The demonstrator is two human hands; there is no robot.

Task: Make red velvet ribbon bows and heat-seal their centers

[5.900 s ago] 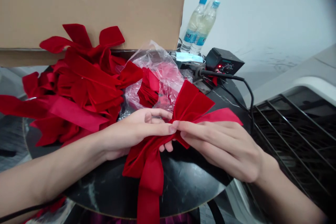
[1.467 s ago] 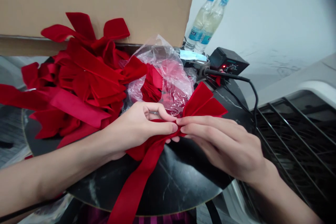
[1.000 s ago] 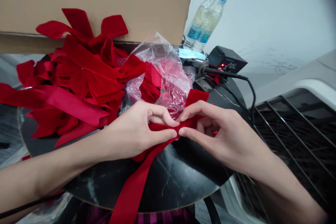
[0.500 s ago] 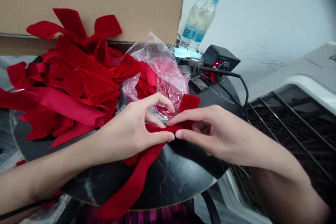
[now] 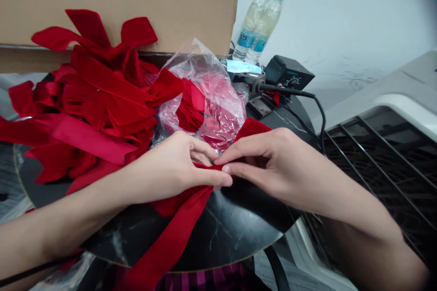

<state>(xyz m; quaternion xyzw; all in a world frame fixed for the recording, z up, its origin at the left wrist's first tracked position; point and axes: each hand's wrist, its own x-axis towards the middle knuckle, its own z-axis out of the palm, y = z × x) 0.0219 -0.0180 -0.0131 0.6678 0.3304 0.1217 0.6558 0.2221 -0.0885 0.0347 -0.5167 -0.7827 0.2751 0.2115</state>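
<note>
A red velvet ribbon (image 5: 180,234) is pinched between both hands over a round black table (image 5: 235,227). My left hand (image 5: 180,166) is closed on it, thumb along the near side and fingers behind. From the other side my right hand (image 5: 269,159) grips the ribbon between thumb and forefinger, their tips touching my left thumb. One ribbon end rises behind my right hand; a long tail hangs over the table's front edge. The part between the fingers is mostly hidden. Beyond my left hand lies a heap of red ribbon bows and strips (image 5: 102,100).
A clear plastic bag (image 5: 221,100) with red ribbon pieces lies behind the hands. Further back are two bottles (image 5: 254,27), a light-blue mask (image 5: 244,67), a black dial box (image 5: 290,72) and a black cable (image 5: 317,109). A cardboard box (image 5: 170,4) stands behind; a grilled appliance (image 5: 382,154) is right.
The fingertips have drawn closer, and my left thumb has slid right, under my right thumb. The ribbon's upper end now leans further right. The dial box's red light no longer shows.
</note>
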